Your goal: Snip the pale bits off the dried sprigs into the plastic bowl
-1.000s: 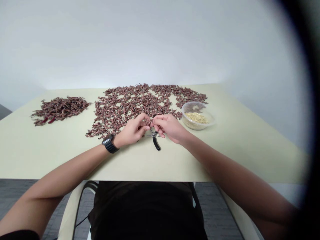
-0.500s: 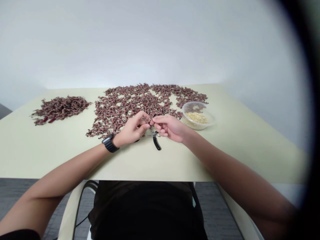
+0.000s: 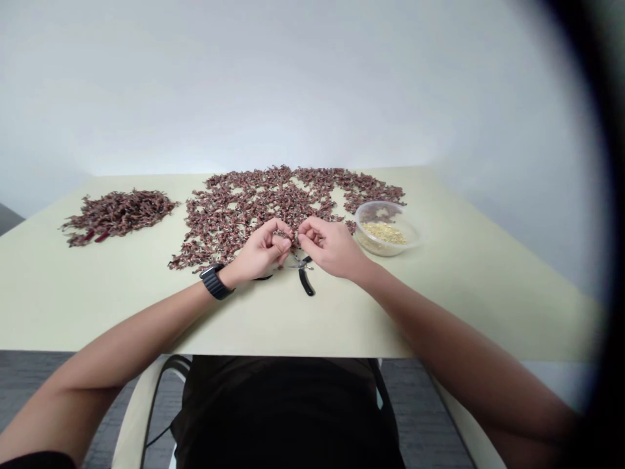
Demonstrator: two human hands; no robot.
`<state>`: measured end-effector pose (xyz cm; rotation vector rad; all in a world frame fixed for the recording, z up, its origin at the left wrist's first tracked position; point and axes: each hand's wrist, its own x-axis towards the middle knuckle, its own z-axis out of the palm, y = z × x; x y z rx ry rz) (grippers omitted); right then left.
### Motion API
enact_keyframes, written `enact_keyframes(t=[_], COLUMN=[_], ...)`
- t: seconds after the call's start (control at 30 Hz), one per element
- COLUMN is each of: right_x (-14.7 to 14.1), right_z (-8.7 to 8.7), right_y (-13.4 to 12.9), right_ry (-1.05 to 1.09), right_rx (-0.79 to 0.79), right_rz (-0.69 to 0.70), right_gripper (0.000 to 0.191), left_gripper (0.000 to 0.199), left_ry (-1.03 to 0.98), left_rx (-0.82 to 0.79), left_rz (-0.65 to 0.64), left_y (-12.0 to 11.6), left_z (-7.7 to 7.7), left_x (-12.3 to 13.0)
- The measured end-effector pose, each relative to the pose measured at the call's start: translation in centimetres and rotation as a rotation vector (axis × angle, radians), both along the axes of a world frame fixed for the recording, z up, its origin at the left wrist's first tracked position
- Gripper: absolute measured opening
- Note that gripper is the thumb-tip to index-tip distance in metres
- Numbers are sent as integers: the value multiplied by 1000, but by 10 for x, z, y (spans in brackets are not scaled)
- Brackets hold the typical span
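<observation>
Two bare hands meet fingertip to fingertip, nearly touching, over the near edge of a wide spread of small reddish-brown dried pieces on a pale yellow-green table. The left hand, below a dark wristwatch, has its thumb and index finger drawn together; the right hand bends its fingers in the same pinching shape — whether either grips a piece is too small to tell. Just below the fingertips lie pliers with black handles (partly hidden by the hands). Beside the right hand, touching the spread or just next to it, stands a clear round plastic tub holding yellowish bits. Well apart, on the left, is a separate heap of similar brown pieces — two dark red items at its near edge.
</observation>
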<state>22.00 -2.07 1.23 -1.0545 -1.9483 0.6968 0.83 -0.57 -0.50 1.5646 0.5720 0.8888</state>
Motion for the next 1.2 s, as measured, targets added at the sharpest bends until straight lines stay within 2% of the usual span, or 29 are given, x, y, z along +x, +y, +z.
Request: enact_keyframes(t=[0.1,0.27,0.43,0.57,0.77,0.83,0.9,1.0,1.1,1.2], right_x=[1,2,-2,-8,-12,-11,-10,-9,-9,-9], right_z=[-2,-2,-2,-2,1,3,4,2,-3,-6], right_y=[0,0,-3,-5,0,1,2,3,3,2], right_ry=[-62,-121,-86,72,504,587,623,610,518,355], right_rx=[135,243,203,-33,-661,-790,-861,-835,-685,-501], right_rz=[0,3,0,-38,71,107,136,148,124,66], right_gripper=[13,18,18,15,6,8,12,13,10,11], left_gripper=[35,33,33,29,29,27,26,28,30,32], left_ry=[2,-5,6,68,329,391,406,325,182,105], left_rx=[-17,-29,-14,69,372,444,449,339,174,82], left_rz=[6,-6,-3,31,125,138,137,102,41,18], left_y=[0,0,-1,-3,-3,-3,-2,-2,-2,-3], left_z=[1,-1,-3,-4,1,4,4,1,-3,-3], left_x=[0,0,0,-1,-7,-8,-8,-7,-4,-1])
